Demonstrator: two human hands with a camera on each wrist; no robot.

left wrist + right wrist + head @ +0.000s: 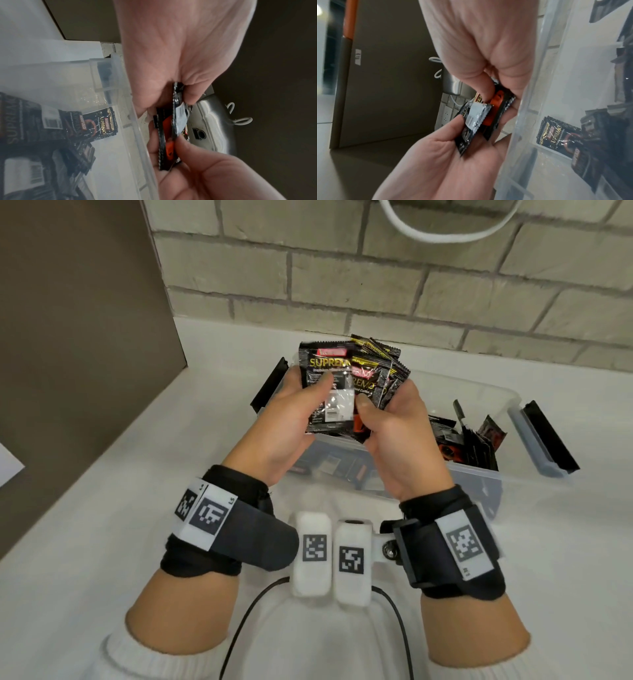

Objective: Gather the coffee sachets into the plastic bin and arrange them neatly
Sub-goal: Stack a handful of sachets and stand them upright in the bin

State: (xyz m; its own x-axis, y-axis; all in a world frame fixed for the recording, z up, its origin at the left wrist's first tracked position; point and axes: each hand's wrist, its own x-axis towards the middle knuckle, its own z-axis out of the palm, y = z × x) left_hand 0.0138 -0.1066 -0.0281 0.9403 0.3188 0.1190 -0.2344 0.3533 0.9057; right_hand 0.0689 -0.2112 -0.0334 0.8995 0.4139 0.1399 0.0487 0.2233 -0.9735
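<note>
White countertop [102, 508] against a brick wall carries a clear plastic bin [479, 474], black latch handles at both ends, standing near the back edge. Loose Kopiko Supremo sachets [459, 440] lie jumbled at the bin's right end, some on edge, none in rows.

Both hands hold a fanned stack of sachets [346, 385] in the air above the bin's near-left corner. Left hand [291, 419] pinches the front sachet, thumb across its face; right hand [394, 433] clamps the rest, thumb on top, fingers behind.

Risks, as judged:
- The stack is splayed at its top corners — slick foil could slide out of a loosened pinch and drop in at random, adding to the jumble.
- The stack overhangs the near rim; a slipped sachet could land outside on the countertop.
- Squaring too hard may crease the packets.
</note>
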